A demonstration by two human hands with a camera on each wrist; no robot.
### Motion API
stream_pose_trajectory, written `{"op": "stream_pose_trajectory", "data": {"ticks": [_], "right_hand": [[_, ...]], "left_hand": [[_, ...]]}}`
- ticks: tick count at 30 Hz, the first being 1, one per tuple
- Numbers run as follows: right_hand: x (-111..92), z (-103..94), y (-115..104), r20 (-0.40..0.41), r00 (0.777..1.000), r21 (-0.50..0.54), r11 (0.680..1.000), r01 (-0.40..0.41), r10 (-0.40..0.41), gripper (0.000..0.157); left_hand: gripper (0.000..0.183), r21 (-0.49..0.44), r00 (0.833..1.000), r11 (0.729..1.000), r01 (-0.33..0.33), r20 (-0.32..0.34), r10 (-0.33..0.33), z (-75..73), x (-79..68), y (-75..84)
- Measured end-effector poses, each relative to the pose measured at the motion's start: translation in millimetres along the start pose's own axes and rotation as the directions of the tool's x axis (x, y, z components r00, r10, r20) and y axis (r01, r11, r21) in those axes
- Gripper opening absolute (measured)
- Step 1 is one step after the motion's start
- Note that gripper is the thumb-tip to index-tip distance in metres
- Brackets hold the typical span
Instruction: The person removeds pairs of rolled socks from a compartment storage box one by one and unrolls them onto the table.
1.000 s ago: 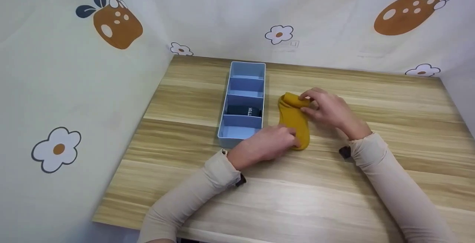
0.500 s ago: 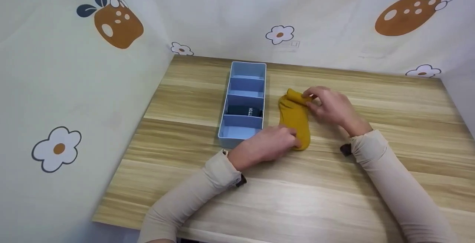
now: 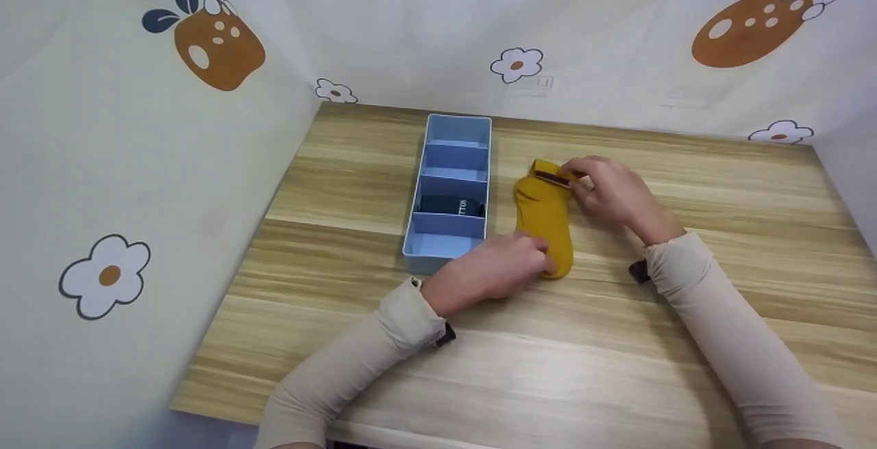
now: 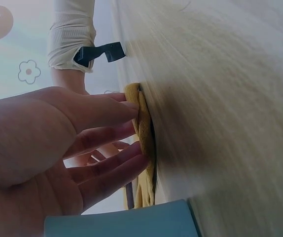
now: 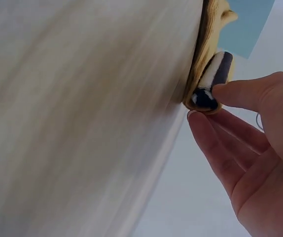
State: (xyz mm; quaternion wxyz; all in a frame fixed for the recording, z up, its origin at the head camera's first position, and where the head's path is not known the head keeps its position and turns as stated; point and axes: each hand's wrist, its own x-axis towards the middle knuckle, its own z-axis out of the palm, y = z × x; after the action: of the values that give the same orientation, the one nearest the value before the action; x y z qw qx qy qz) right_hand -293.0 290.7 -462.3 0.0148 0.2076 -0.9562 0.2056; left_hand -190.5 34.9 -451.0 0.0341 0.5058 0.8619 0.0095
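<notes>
Since a second ago, the upper end of the yellow sock (image 3: 547, 219) has shifted upward and turned, so that a dark strip (image 3: 551, 179) shows across it. On the wood-grain tabletop (image 3: 582, 367), a light-blue four-compartment box (image 3: 428, 264) stands mid-frame; the sock lies beside it, just right of centre. Both hands are on the sock, apart from each other: the left hand (image 3: 500, 265) rests its thumb and fingertips on the lower end, the right hand (image 3: 606, 192) pinches the upper end. Smaller still, a dark bundle (image 3: 442, 205) with pale lettering sits in the box's third compartment from the top.
</notes>
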Motion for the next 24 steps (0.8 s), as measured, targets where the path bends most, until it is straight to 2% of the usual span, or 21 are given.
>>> {"op": "stream_pose_trajectory", "data": {"ticks": [5, 10, 18, 24], "right_hand": [[3.5, -0.2, 1.4, 0.008, 1.0, -0.03, 0.999, -0.019, 0.02, 0.037], [8.3, -0.3, 4.6, -0.032, 0.999, -0.081, 0.996, -0.037, 0.034, 0.035], [15.1, -1.3, 13.5, -0.053, 0.997, -0.056, 0.997, -0.055, 0.052, 0.022], [20.3, -2.7, 16.0, -0.021, 0.997, -0.048, 0.996, -0.081, 0.08, 0.028]], "left_hand": [[0.024, -0.011, 1.0, 1.0, -0.004, -0.003, 0.004, 0.0, 0.5, 0.4], [0.024, -0.006, 1.0, 1.0, -0.005, -0.008, 0.005, 0.3, -0.2, 0.8], [0.022, 0.006, 1.0, 1.0, -0.003, -0.006, 0.003, -0.3, -1.4, 1.3], [0.022, -0.005, 1.0, 1.0, 0.005, 0.007, -0.005, -0.2, -0.6, 1.9]]}}
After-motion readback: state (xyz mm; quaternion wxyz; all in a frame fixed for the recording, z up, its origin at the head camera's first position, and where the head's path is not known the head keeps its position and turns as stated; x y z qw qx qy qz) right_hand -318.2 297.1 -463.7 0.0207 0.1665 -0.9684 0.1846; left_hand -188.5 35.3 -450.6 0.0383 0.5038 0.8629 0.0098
